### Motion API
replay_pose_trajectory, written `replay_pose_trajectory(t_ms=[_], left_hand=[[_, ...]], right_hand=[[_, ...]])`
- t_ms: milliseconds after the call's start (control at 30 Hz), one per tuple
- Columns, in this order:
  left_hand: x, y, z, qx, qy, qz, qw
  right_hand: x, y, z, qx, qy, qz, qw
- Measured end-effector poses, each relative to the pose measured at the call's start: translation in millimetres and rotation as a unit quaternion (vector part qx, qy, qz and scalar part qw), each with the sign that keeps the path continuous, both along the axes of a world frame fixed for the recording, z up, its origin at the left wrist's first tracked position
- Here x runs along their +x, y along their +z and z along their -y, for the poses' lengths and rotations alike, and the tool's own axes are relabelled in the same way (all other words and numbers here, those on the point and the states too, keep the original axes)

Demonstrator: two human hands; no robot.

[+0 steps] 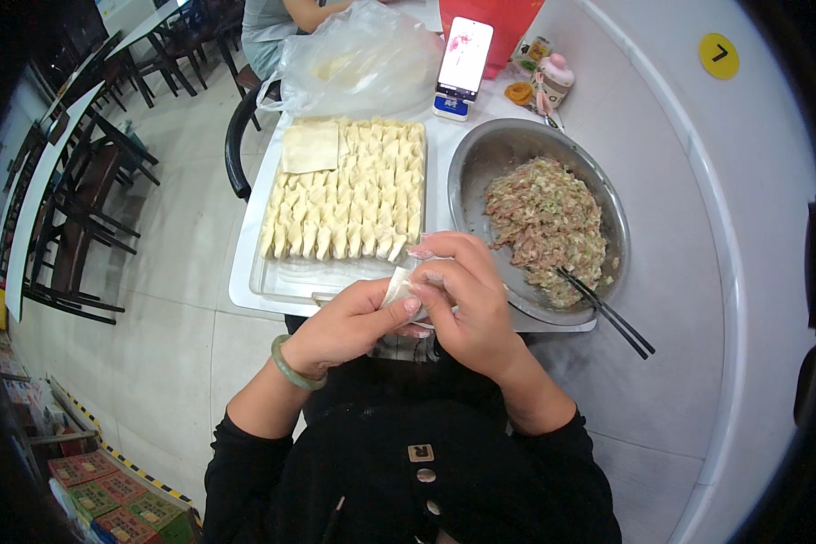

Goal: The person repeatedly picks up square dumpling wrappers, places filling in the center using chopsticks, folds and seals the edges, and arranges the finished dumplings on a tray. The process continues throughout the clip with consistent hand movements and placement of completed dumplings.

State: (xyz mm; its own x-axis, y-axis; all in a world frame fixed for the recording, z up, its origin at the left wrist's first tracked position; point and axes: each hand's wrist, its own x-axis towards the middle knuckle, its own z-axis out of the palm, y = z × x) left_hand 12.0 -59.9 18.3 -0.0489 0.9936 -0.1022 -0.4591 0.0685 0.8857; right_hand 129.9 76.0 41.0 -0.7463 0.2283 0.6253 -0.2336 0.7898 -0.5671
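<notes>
My left hand (357,319), with a green bangle at its wrist, holds a folded dough wrapper (398,287) between thumb and fingers. My right hand (466,299) pinches the same wrapper from the other side; its fingers partly hide it. Beyond my hands, rows of wrapped dumplings (347,211) fill most of a clear tray (282,289). A stack of square wrappers (311,147) lies on the dumplings at the tray's far left corner. To the right, a metal bowl (469,143) holds minced filling (551,224), with black chopsticks (608,313) resting in it and over its rim.
A plastic bag (360,61) lies behind the tray, beside a phone (464,58) on a stand. A red bag (500,30) and a pink-lidded jar (555,75) stand farther back. Another person's arm (309,13) shows at the far side. A black chair (234,146) adjoins the table's left edge.
</notes>
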Motion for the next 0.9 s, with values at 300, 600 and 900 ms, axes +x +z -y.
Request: replay_pose_trajectory(t_ms=[300,600,900], left_hand=[[-8,0,6,0.051,0.082,-0.006,0.995],[9,-12,-3,0.061,0.234,-0.078,0.967],[9,-13,11,0.062,0.349,-0.323,0.877]], right_hand=[[0,-15,13,-0.334,-0.018,-0.095,0.938],[-7,-22,11,-0.026,-0.094,-0.058,0.994],[-6,-16,24,-0.515,0.076,0.121,0.845]])
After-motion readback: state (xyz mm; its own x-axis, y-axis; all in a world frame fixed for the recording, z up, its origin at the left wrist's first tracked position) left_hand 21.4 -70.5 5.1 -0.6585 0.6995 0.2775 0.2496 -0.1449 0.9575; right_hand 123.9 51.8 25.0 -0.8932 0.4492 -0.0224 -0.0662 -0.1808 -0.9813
